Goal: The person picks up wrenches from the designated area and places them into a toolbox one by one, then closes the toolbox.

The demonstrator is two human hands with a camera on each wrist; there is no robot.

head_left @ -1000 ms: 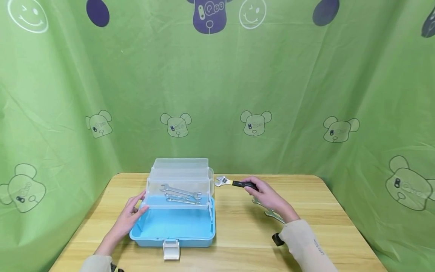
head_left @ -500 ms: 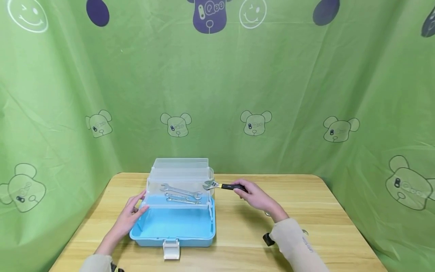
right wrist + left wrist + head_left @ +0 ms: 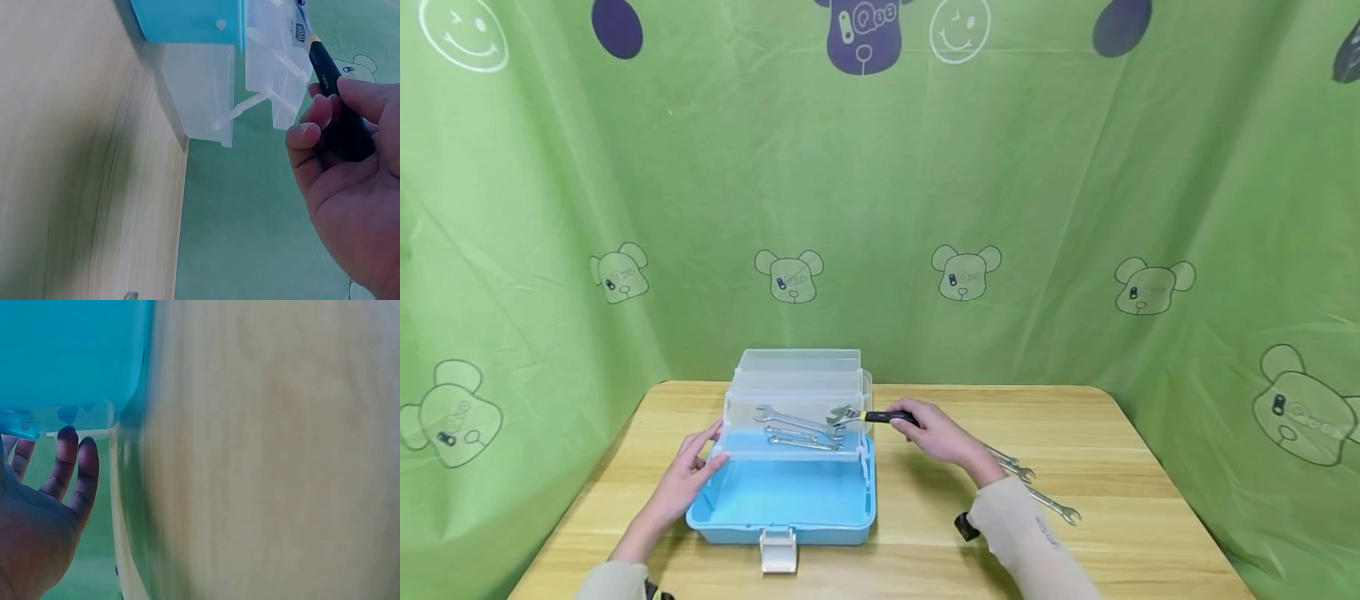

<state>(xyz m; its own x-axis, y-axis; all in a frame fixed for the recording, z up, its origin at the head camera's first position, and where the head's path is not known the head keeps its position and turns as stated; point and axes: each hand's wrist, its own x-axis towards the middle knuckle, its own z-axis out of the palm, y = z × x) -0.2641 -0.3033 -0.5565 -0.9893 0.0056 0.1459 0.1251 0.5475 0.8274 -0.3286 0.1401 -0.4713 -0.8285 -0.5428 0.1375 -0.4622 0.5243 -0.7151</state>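
Left of the right grip, its clasped adjustable wrench has come over the tray, not yet placed.

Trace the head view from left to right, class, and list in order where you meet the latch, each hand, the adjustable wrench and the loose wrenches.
Left hand → latch → adjustable wrench → right hand → loose wrenches.

Behind the worktop, which is of pale wood with rounded far corners, there hangs a green curtain, creased and printed with bear heads, smiling faces and purple ovals, covering also both sides.
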